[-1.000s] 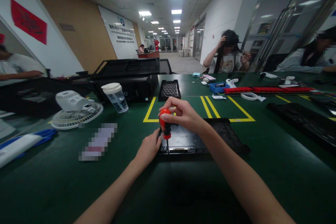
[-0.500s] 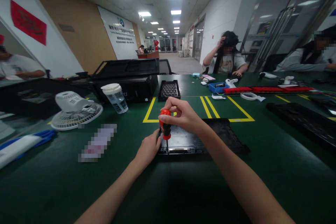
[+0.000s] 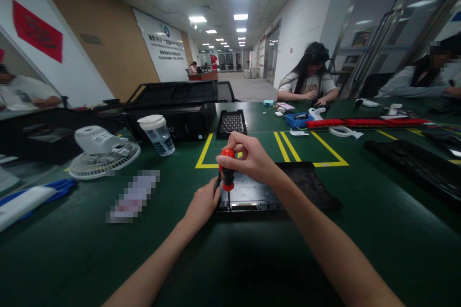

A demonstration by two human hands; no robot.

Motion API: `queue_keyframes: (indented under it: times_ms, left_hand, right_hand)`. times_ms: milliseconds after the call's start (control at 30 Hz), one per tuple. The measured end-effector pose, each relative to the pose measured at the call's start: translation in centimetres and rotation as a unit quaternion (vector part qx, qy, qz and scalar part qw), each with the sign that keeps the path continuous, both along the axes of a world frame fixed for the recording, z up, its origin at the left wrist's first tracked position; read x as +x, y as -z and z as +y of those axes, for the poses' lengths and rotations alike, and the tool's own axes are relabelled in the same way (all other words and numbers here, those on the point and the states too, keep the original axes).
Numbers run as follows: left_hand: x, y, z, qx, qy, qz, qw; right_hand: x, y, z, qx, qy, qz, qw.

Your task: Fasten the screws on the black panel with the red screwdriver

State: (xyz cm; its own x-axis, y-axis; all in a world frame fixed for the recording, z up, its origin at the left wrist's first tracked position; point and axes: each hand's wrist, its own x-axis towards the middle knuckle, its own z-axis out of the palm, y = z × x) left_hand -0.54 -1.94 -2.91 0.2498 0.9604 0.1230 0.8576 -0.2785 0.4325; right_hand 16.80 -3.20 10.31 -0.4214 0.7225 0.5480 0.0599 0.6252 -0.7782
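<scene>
On the counter [image 3: 180,268], I am holding the left edge of the black panel [image 3: 306,182] in my left hand [image 3: 204,202] and gripping the upright screwdriver [image 3: 228,175] over its near edge in my right hand [image 3: 249,159], the black tray [image 3: 232,123] sitting farther back.

Screwdriver [image 3: 227,176] upright at the near edge of a black panel [image 3: 304,187].
I make out a bulbous red-and-black handle with a red collar at its foot and a thin dark shaft below, running almost straight down toward the panel's near left corner; from my end I can't tell whether the tip sits in a screw. The panel lies flat on the green bench [image 3: 230,264], broad and shallow, glossy on its left part and duller on its right, with a pale strip [image 3: 245,206] along the near edge, right of the shaft.
</scene>
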Motion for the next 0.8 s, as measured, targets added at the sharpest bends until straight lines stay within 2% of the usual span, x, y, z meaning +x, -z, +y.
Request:
queue_keyframes:
  times_ms: [200, 800]
  left_hand:
    - [-0.02, -0.12, -0.07, -0.003, -0.005, 0.006, 1.0]
    - [0.06, -0.26, -0.21, 0.008, 0.003, 0.0, 1.0]
  right_hand:
    - [-0.06, -0.16, -0.18, 0.015, 0.025, -0.012, 1.0]
    - [-0.91, -0.04, -0.97, 0.099, 0.165, -0.059, 0.98]
